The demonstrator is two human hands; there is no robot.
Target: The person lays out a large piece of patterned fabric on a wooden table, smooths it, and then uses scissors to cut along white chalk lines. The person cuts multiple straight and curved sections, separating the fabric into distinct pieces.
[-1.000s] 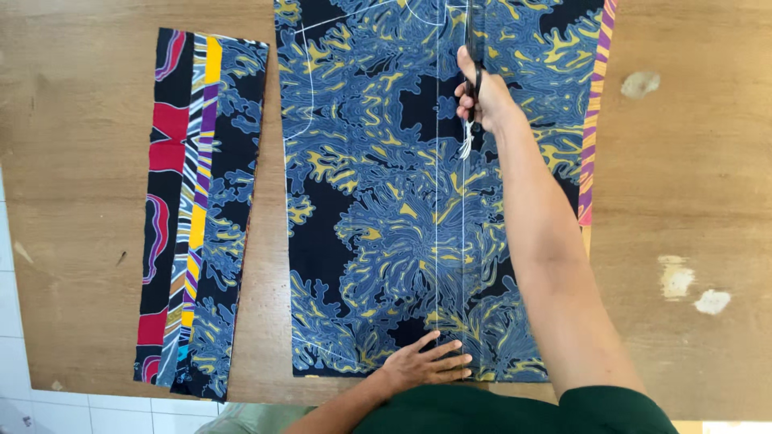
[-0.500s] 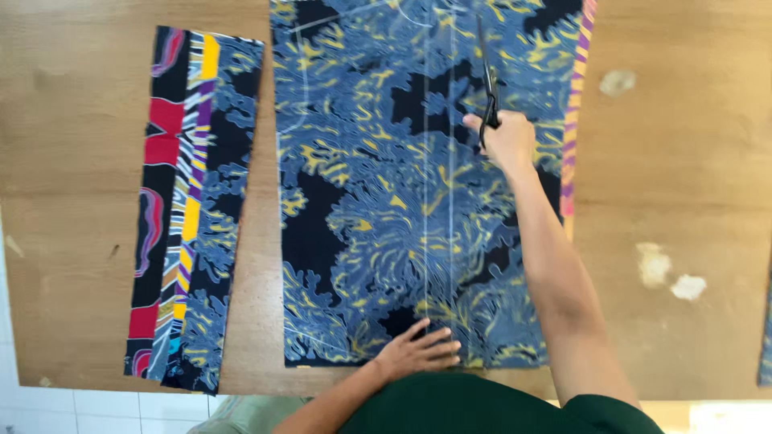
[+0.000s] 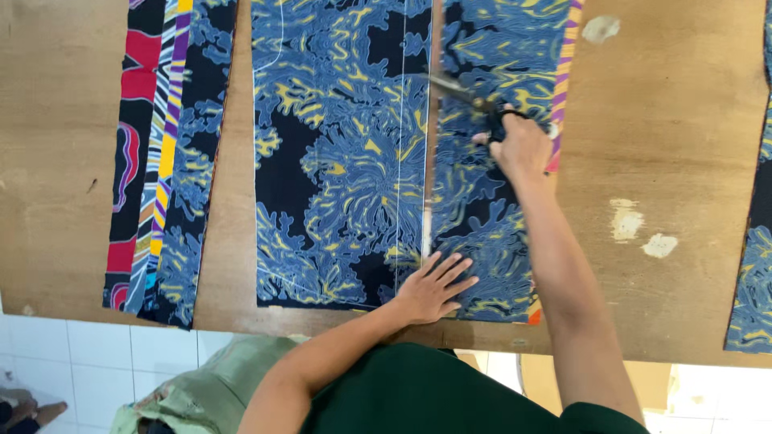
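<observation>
A blue, black and yellow patterned fabric lies flat on the wooden table, marked with thin white chalk lines. A straight cut runs up it, splitting off a right-hand strip with a striped edge. My right hand grips black-handled scissors, whose blades point left toward the cut. My left hand lies flat with fingers spread on the fabric's near edge, across the bottom of the cut.
A narrower strip of the same cloth with red, striped and yellow borders lies at the left. Another blue piece shows at the right edge. White patches mark the tabletop. White floor tiles lie below.
The scissors have come back down the cloth toward me and the cut now gapes open, showing table between the two pieces. My left hand has shifted right onto the cut's bottom.
</observation>
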